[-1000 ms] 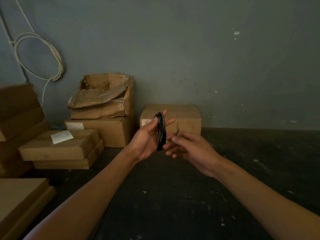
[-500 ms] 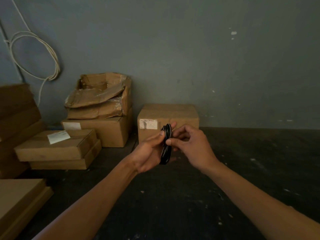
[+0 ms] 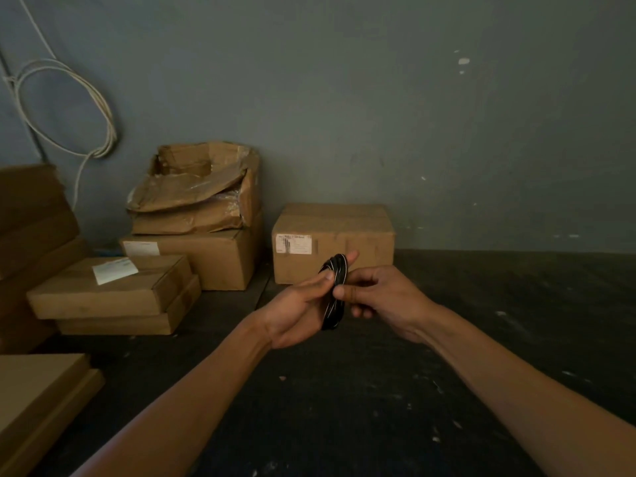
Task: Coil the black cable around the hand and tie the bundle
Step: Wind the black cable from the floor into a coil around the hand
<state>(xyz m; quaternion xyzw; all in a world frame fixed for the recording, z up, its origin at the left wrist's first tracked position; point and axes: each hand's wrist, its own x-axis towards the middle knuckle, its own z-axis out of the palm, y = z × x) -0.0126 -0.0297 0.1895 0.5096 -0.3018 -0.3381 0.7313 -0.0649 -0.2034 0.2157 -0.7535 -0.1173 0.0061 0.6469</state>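
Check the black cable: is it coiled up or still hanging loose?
Coiled. The black cable sits in stacked loops around the left hand's fingers, no slack hanging. The right hand pinches it. Whether it's tied, cannot tell.

two hands (image 3: 299, 311), one black cable (image 3: 334, 294), roughly eight boxes (image 3: 332, 241)

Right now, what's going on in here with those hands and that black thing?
A person is winding a black cable into a small coil. The coil sits around the fingers of the left hand, whose thumb presses on it, while the right hand pinches it from the other side. No tie around the bundle can be seen. Cardboard boxes stand behind on the dark floor, by a grey wall.
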